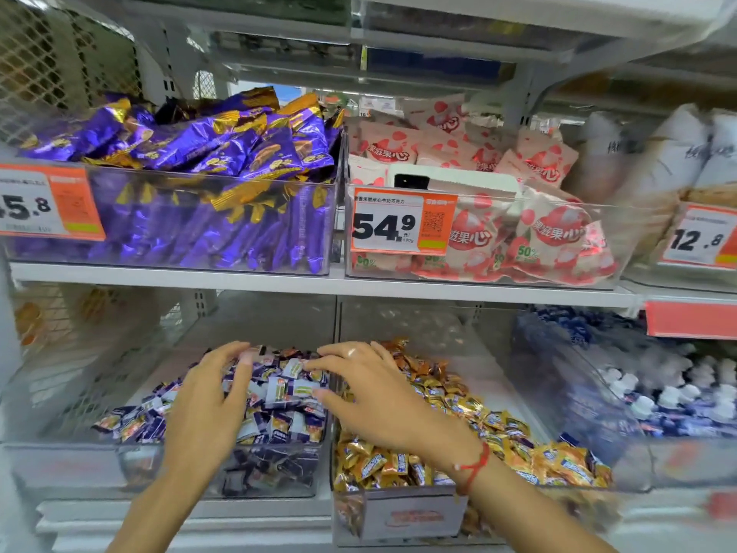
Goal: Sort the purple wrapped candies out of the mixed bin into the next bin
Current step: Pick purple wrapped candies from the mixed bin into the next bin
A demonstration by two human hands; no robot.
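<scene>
Upper shelf: purple-gold packets bin [207, 153], strawberry packets bin [498, 225], orange price tags [402, 221].

We see purple-and-white candies [275, 393] beside gold-orange candies [458, 409], orange price tags [402, 221] above, and a red wrist string [476, 464].

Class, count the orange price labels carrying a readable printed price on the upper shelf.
3: one on the purple-pack bin, one on the strawberry-pack bin, one at far right, partly cut off.

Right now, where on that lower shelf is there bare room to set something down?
Bare floor shows in the purple-candy bin, left and behind its heap, and behind the gold candies near the back mesh. Crowded: both hands over the heaps by the divider.
</scene>
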